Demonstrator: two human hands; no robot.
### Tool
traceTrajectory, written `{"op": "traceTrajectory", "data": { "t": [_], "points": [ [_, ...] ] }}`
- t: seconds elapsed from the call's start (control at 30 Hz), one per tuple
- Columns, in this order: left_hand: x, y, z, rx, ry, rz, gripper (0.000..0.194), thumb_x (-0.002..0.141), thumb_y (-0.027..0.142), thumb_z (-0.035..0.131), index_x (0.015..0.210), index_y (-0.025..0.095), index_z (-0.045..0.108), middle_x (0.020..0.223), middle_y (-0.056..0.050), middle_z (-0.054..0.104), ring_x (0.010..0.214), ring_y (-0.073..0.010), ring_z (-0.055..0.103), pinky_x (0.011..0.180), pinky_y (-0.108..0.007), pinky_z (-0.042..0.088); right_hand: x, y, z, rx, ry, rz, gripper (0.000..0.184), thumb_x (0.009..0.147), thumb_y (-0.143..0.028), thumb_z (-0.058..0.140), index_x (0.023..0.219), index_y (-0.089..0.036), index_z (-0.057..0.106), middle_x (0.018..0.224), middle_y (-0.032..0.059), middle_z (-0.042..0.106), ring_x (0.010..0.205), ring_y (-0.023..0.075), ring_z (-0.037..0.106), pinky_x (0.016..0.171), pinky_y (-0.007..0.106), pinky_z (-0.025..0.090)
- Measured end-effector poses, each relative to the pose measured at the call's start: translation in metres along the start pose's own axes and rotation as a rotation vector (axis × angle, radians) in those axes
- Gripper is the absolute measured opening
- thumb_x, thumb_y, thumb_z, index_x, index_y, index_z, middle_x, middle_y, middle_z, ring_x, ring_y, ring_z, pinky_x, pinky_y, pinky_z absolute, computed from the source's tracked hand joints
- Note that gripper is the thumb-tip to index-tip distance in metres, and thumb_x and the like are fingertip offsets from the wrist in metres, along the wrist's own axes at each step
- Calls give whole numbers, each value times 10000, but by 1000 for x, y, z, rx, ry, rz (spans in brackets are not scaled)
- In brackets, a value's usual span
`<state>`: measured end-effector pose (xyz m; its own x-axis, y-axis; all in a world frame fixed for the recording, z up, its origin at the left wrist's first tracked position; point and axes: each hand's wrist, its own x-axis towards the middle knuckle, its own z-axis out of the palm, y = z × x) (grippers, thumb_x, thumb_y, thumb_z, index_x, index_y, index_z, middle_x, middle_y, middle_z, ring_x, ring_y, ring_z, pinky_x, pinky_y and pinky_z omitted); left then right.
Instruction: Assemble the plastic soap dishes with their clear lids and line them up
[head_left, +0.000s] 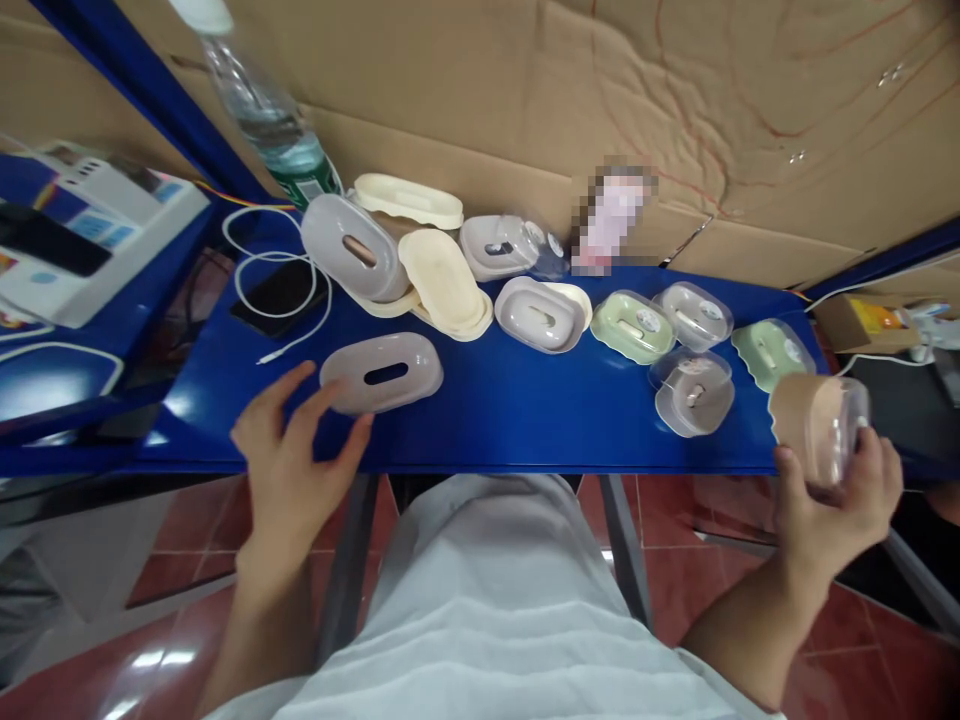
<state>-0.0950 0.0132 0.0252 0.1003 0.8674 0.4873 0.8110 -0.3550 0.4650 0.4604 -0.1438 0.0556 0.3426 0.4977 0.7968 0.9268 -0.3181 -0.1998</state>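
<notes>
At the desk's front left, my left hand has its fingers spread over the near left end of a grey oval plastic piece with a slot. Whether the fingertips touch it I cannot tell. On the right, my right hand grips a beige oval plastic box with a see-through lid, tilted on its side by the front edge. Just behind it lies a green box with a see-through lid. Left of that box are a lidded grey box, another grey one and a green one.
Grey and cream oval pieces lie piled at the back left, beside a water bottle. A white cable coils over a dark phone-like slab. Cardboard walls the back of the blue desk. A pixelated item leans there.
</notes>
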Motion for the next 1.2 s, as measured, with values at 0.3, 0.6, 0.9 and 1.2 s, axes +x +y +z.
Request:
{"op": "traceTrajectory", "data": {
  "t": [0.3,0.6,0.9,1.2],
  "points": [
    [-8,-14,18,-68,-147,75,299,1024,323,700,1323,336,703,1674,-64,499,1494,-381,530,1232,-611,457,-13,69,57,-67,-249,132,964,727,-963,672,1288,-187,783,1371,369,650,1309,590,628,1030,791,477],
    [-11,26,38,-157,-292,276,178,1020,297,708,1194,268,726,1639,-107,555,1571,-364,472,1251,-579,456,12,-75,60,209,-299,-179,536,1071,-505,554,1531,-235,610,1523,223,635,1454,403,581,1188,641,464],
    [7,34,50,-205,-430,371,203,1048,313,673,1243,279,722,1507,-70,694,1620,-324,413,1243,-532,462,8,-219,124,393,-773,-608,500,1119,-321,494,1605,-203,522,1526,147,653,1468,336,544,1296,587,307],
    [14,18,32,-142,-391,228,174,1035,279,600,1182,244,688,1579,-126,619,1626,-352,397,1308,-629,314,2,-190,93,691,-814,-351,245,1116,-361,546,1232,-273,743,1138,68,765,1080,262,699,1076,481,520]
  ]
}}
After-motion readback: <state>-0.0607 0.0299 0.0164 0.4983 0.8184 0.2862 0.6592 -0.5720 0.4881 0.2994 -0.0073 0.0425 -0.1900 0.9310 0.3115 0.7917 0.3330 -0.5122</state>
